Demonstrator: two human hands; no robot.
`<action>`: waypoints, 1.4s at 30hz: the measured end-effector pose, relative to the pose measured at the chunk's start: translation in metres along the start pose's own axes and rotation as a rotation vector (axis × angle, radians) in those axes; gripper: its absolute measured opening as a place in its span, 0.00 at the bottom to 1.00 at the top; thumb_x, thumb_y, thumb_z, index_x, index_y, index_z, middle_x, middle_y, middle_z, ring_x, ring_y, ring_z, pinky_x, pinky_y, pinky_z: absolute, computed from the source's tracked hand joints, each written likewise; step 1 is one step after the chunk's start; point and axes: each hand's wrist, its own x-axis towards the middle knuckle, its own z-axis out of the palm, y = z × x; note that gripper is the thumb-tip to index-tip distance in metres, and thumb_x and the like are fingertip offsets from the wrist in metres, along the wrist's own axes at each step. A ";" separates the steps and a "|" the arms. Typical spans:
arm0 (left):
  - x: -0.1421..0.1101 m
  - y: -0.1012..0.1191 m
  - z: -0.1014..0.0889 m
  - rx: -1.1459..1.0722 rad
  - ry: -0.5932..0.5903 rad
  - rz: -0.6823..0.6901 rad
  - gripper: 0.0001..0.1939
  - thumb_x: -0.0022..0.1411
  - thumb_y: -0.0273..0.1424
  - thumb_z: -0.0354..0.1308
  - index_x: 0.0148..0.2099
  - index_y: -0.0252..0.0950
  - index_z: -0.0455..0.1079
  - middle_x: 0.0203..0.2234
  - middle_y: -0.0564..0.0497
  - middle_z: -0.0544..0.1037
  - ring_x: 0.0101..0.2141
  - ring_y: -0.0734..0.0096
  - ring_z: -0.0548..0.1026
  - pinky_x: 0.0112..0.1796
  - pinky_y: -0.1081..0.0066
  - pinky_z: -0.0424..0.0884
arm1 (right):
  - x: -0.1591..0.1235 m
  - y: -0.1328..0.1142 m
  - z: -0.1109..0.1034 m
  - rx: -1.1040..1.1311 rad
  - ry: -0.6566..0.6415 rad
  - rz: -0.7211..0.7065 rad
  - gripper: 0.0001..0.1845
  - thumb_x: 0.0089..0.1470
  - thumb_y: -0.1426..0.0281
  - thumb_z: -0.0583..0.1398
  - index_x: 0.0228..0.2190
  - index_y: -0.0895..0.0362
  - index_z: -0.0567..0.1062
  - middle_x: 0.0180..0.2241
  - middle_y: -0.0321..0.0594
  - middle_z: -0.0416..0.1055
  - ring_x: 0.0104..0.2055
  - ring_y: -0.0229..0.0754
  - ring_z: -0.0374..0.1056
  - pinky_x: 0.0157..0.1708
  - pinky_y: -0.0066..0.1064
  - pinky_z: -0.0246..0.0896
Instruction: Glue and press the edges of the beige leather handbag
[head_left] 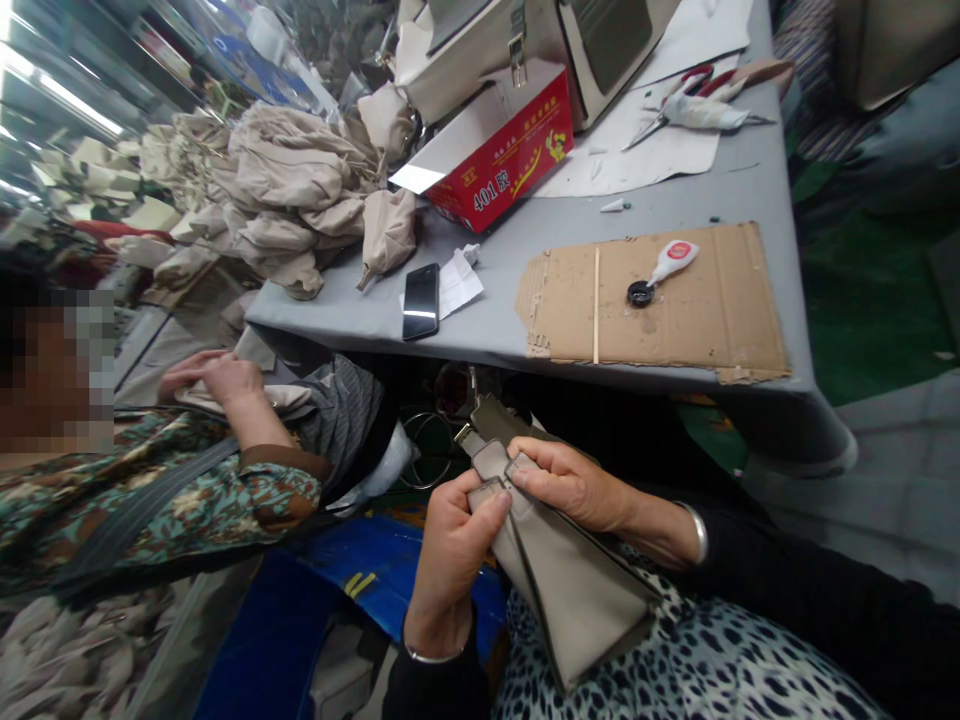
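Grasping the small bag at its upper end, below the near edge of the table. Pinching one end tab between thumb and fingers of the left hand; pinching the adjoining tab in the right hand, with both thumbs pressing from above. Extending the bag's body from the grip toward the wearer, over a spotted garment. Showing smooth greyish-beige panels, dark edging and a metal buckle just beyond the tabs.

Moving to the table: finding cardboard along the near edge, close to the near right corner, and bearing a thin strip and a white glue bottle, with its nozzle at a black round piece. Noting a phone toward the near left corner, just beside crumpled paper. Recording a red box farther back, and red-handled pliers on white sheets toward the right edge. Observing a heap of beige pieces across the left end, and a larger bag behind the box.

Registering at left a co-worker's hands on light material; ending with lit ceiling tubes above further piled pieces.
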 end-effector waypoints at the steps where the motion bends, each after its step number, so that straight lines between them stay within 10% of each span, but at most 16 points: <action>1: 0.000 0.000 0.000 -0.002 -0.002 -0.002 0.20 0.58 0.38 0.71 0.47 0.31 0.79 0.30 0.47 0.80 0.27 0.68 0.74 0.30 0.74 0.70 | 0.000 0.000 0.000 0.003 0.001 0.002 0.25 0.59 0.47 0.62 0.30 0.55 0.63 0.27 0.30 0.54 0.28 0.34 0.48 0.25 0.25 0.46; 32: 0.000 0.003 0.000 -0.077 -0.097 -0.003 0.16 0.59 0.36 0.71 0.46 0.32 0.80 0.30 0.49 0.80 0.27 0.71 0.73 0.29 0.76 0.67 | -0.003 -0.010 -0.008 -0.232 -0.047 -0.114 0.15 0.66 0.57 0.56 0.33 0.55 0.65 0.31 0.33 0.58 0.32 0.37 0.53 0.31 0.27 0.51; 42: 0.001 0.007 0.000 -0.112 -0.052 0.018 0.27 0.58 0.53 0.68 0.43 0.32 0.81 0.26 0.46 0.80 0.27 0.63 0.77 0.29 0.72 0.71 | -0.002 -0.020 0.000 -0.278 -0.041 -0.024 0.11 0.63 0.60 0.58 0.36 0.55 0.67 0.31 0.32 0.60 0.32 0.37 0.57 0.31 0.27 0.54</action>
